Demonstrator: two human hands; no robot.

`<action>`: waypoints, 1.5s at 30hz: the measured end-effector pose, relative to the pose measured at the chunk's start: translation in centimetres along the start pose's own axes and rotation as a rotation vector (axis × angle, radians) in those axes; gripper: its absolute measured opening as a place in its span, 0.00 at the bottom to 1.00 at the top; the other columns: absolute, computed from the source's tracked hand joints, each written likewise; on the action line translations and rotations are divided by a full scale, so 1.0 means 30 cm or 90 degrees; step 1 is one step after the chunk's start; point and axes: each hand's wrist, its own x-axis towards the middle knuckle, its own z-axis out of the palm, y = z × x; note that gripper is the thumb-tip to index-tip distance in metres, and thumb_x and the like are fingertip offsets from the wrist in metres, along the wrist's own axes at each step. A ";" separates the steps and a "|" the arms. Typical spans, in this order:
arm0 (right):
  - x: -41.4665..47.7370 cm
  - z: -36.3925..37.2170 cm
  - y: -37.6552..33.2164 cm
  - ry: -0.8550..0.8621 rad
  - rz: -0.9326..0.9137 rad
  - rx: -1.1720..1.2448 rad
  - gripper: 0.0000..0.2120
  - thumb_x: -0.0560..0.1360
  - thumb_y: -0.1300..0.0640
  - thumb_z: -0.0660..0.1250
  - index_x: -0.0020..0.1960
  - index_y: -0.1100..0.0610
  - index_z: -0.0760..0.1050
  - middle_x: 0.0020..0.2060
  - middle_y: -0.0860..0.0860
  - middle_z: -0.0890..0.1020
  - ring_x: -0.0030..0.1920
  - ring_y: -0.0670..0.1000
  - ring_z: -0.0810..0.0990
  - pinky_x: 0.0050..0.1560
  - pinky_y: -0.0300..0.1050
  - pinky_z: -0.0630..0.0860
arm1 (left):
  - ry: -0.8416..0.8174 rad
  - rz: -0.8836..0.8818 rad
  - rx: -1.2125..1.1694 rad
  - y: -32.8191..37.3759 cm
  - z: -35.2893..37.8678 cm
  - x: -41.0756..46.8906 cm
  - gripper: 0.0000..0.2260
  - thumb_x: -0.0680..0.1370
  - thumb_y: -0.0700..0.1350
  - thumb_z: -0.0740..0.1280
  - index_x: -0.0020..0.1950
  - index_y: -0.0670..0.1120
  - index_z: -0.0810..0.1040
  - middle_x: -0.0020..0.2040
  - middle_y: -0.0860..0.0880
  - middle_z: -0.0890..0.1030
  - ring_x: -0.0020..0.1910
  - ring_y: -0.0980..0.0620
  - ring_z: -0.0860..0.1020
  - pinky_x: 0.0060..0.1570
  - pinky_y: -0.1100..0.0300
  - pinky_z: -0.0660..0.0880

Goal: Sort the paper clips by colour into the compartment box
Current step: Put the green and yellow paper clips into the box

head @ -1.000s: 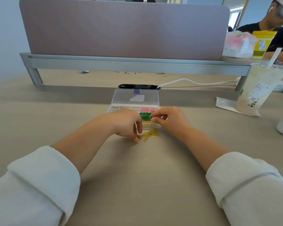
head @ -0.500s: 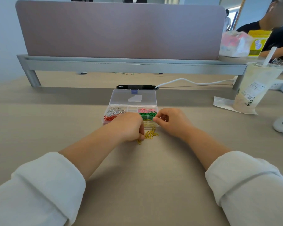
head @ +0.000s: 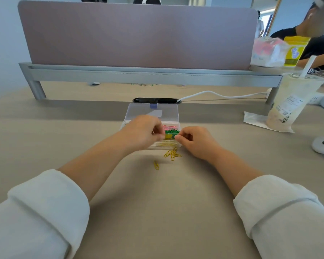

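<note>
A: What could have gone wrong there?

B: The left hand hung over the open compartment box, fingers pinched on what looked like a yellow clip. It was right beside the green clips, so a loose drop might well have put yellow in with green. The yellow compartment sat nearest, at the front.

A: And the right hand?

B: Curled at the box's right edge, fingertips closed; I couldn't tell whether it gripped a clip or only steadied the wall. A nudge could have shifted the box.

A: What was left on the table?

B: A small yellow heap just in front of the box, and one stray clip nearer.

A: Different from half a second earlier?

B: Yes. The left hand had lifted from the heap up over the box, uncovering that stray.
</note>
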 end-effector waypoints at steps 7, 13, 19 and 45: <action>0.003 -0.001 0.000 0.009 0.023 0.013 0.10 0.77 0.56 0.63 0.43 0.60 0.79 0.27 0.44 0.70 0.30 0.43 0.67 0.32 0.30 0.63 | 0.115 0.034 0.068 -0.030 0.090 0.013 0.05 0.74 0.44 0.67 0.47 0.49 0.82 0.45 0.52 0.82 0.40 0.55 0.74 0.41 0.62 0.67; -0.001 -0.024 -0.009 0.014 -0.004 0.088 0.05 0.74 0.57 0.67 0.40 0.54 0.77 0.29 0.48 0.74 0.29 0.43 0.68 0.32 0.31 0.65 | 0.055 0.073 0.041 -0.035 0.027 0.003 0.07 0.75 0.46 0.67 0.50 0.48 0.82 0.46 0.50 0.79 0.41 0.52 0.76 0.43 0.61 0.70; -0.008 -0.093 -0.059 -0.225 -0.067 -0.022 0.13 0.69 0.56 0.74 0.53 0.50 0.81 0.29 0.43 0.75 0.28 0.41 0.71 0.32 0.28 0.66 | -0.338 0.065 0.060 -0.045 -0.055 -0.030 0.14 0.67 0.47 0.76 0.50 0.55 0.79 0.41 0.58 0.78 0.33 0.66 0.75 0.35 0.75 0.69; -0.015 -0.103 -0.054 -0.132 -0.001 -0.168 0.04 0.68 0.55 0.70 0.39 0.54 0.83 0.29 0.44 0.77 0.35 0.46 0.75 0.39 0.38 0.70 | -0.061 -0.056 0.049 0.056 0.095 -0.015 0.18 0.68 0.59 0.72 0.51 0.49 0.81 0.42 0.52 0.77 0.42 0.54 0.73 0.41 0.62 0.67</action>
